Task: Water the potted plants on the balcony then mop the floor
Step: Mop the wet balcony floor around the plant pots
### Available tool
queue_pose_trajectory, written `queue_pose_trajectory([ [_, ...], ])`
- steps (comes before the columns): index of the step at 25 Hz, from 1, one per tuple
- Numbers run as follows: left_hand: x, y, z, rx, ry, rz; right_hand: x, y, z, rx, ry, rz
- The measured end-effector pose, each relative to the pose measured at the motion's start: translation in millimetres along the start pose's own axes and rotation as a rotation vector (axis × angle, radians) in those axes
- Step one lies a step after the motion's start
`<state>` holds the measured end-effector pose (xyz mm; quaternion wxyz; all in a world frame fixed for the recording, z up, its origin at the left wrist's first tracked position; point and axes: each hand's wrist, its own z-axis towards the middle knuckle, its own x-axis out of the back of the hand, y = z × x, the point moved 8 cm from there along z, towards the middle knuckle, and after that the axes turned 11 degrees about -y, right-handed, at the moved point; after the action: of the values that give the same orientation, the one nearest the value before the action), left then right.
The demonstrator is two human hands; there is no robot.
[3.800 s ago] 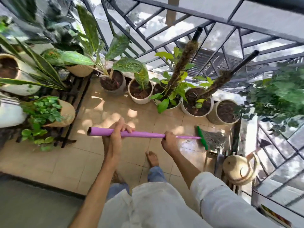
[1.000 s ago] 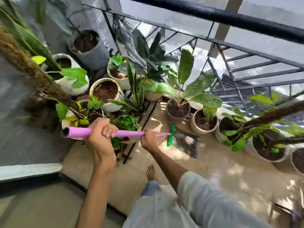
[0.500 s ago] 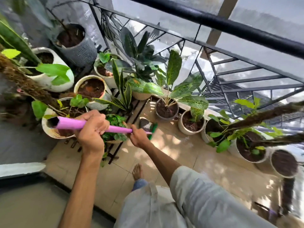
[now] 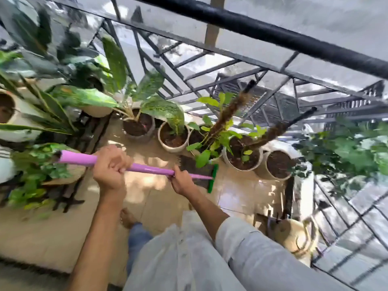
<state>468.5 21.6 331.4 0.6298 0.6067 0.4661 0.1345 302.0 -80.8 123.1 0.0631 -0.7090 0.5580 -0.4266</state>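
Both hands grip a mop with a purple handle. My left hand is closed around the upper part of the handle, and my right hand holds it lower down, close to the head. The green mop head with its dark fibres rests on the wet beige tiled floor, just in front of a row of white pots with dark soil along the railing. The view is blurred by motion.
A black metal railing closes off the far side. More potted plants on a low dark rack crowd the left. A woven basket stands at the right near a leafy bush. My bare foot is on the tiles.
The view has swung right, back toward the row of pots by the railing. The mop head has moved from near the left rack to the floor before the middle pots. Both hands kept their grip.
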Motion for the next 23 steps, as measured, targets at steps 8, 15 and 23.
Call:
queue_pose_trajectory([
  [8,-172,-188,-55,0.369,-0.467,0.199,92,256,-99,-0.345,0.07,-0.008],
  [15,-213,-208,-102,0.464,-0.628,0.383,113,361,-122,-0.518,0.117,0.045],
  [23,-152,-125,-62,0.321,-0.457,0.359,63,251,-74,-0.396,0.225,0.164],
])
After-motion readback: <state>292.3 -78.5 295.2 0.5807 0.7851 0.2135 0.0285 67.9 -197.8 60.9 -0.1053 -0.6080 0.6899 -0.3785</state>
